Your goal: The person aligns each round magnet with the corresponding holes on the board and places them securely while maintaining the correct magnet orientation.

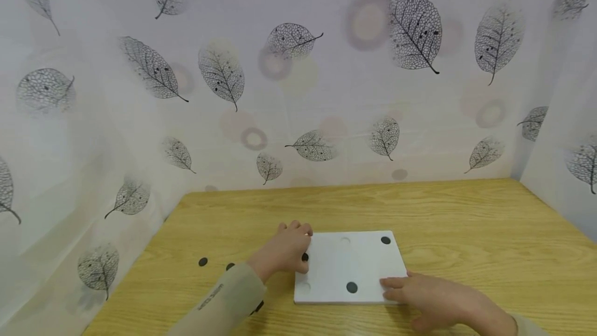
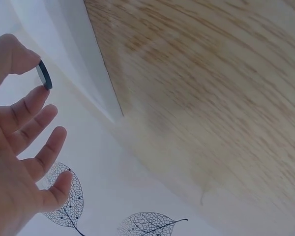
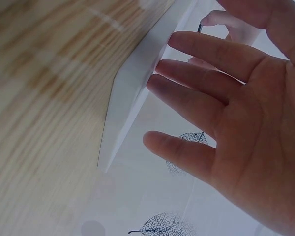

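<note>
A white rectangular board [image 1: 353, 263] lies on the wooden table, with faint round recesses in its top. Two black discs sit on it, one near the far right corner [image 1: 385, 240] and another toward the front edge [image 1: 352, 288]. My left hand [image 1: 288, 249] is at the board's left side, pinching a black disc [image 2: 45, 74] on edge between thumb and index finger; its other fingers are loosely bent. Across the board's front right edge, my right hand [image 1: 429, 297] rests its fingertips on the top, fingers nearly straight and holding nothing.
Left of the board, loose black discs lie on the table [image 1: 261, 201], one farther out [image 1: 202, 262] and another partly behind the left sleeve [image 1: 233, 294]. More black pieces show beside the cuff. A leaf-patterned white curtain [image 1: 326, 92] encloses the back and sides.
</note>
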{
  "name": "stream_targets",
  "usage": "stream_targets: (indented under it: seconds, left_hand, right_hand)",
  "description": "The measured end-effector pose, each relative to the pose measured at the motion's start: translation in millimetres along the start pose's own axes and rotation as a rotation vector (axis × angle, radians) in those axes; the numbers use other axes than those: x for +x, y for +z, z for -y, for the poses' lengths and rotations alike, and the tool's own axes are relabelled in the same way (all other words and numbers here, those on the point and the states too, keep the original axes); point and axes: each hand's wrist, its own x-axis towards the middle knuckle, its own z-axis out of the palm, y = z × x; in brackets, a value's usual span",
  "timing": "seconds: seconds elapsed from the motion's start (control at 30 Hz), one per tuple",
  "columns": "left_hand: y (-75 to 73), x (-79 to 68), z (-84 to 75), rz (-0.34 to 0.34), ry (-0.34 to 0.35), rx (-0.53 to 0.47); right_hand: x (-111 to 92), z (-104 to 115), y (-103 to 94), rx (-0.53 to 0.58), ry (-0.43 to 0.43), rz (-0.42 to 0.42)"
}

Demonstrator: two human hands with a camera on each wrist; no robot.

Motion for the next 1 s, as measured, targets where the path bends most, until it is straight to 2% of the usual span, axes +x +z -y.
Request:
stream_targets:
  seconds: [0.13,0.37,0.57,0.83,1.0]
  left_hand:
    - [-3.5,1.5,-3.1,-0.016,0.016,0.010]
    - [-5.5,6.1,-6.6,-0.010,0.028,0.016]
    - [-9.4,9.4,-10.1,-0.010,0.033,0.026]
    - [-15.3,13.5,-15.2,-0.028,0.057,0.038]
    - [-14.5,16.9,-18.2,-0.047,0.093,0.059]
  right_hand:
    - [-0.1,0.8,-0.9,0.023,0.031,0.014]
    - [-0.4,1.6,0.3,0.005,0.035,0.009]
    - [-0.5,3.3,0.1,0.034,0.084,0.025]
    - [-0.3,2.8,1.3,-0.022,0.036,0.003]
    - [-0.5,2.7,0.7,-0.009,0.032,0.007]
